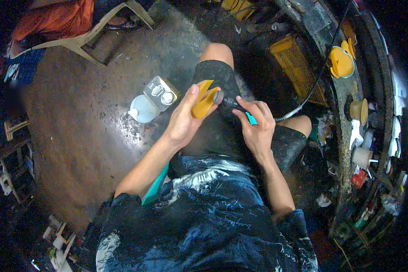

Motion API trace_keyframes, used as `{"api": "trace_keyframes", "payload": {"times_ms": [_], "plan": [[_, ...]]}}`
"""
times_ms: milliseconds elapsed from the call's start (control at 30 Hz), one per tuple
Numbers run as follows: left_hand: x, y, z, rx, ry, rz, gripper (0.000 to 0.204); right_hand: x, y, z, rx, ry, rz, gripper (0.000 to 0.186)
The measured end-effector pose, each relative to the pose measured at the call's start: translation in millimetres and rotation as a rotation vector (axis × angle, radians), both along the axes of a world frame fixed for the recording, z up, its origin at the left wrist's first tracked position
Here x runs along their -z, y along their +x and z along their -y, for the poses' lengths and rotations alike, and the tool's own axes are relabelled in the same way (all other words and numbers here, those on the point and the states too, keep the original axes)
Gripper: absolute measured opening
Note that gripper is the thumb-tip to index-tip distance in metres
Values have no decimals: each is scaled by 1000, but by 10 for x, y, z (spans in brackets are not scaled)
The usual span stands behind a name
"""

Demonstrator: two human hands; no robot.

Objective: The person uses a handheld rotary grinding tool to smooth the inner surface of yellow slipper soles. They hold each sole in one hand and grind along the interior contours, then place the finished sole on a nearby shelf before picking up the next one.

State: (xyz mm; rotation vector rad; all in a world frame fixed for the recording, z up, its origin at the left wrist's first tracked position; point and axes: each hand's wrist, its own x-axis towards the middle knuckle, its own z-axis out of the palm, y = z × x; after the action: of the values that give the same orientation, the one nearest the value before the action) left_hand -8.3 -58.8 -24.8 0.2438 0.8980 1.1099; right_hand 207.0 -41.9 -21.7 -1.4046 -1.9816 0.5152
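My left hand [185,113] is closed around a yellow curved piece [204,103] with a notch between two pointed ends; its exact kind I cannot tell. In my right hand [257,124] is a dark rotary tool [231,103], gripped between thumb and fingers. A round greyish head [219,97] at the tool's tip meets the right side of the yellow piece, or sits very close to it. A bit of turquoise shows under my right fingers. From behind that hand a cable or flexible shaft [299,108] runs up to the right. Both hands are over my lap.
On the brown floor to the left stand a square-sided container [161,93] and a whitish translucent jug [145,110]. A cluttered bench [349,95] lines the right, holding yellow pieces [341,62] and a yellow cup-like part [358,111]. A yellow mesh crate [298,68] lies ahead; a chair [79,43] stands far left.
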Motion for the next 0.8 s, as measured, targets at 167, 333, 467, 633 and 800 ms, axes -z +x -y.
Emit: {"api": "trace_keyframes", "payload": {"times_ms": [167, 333, 467, 633, 800], "plan": [[64, 20, 13, 2, 41, 24, 66, -21, -15, 62, -27, -79, 35, 40], [93, 27, 32, -1, 38, 0, 66, -26, -40, 153, -54, -60, 27, 39], [82, 43, 51, 10, 104, -32, 63, -73, -19, 141, -41, -76, 13, 39], [90, 81, 43, 23, 265, -64, 63, -94, -31, 82, 1, -54, 36, 37], [102, 62, 46, 31, 263, -115, 66, -140, -96, 199, -33, -129, 30, 40]]}}
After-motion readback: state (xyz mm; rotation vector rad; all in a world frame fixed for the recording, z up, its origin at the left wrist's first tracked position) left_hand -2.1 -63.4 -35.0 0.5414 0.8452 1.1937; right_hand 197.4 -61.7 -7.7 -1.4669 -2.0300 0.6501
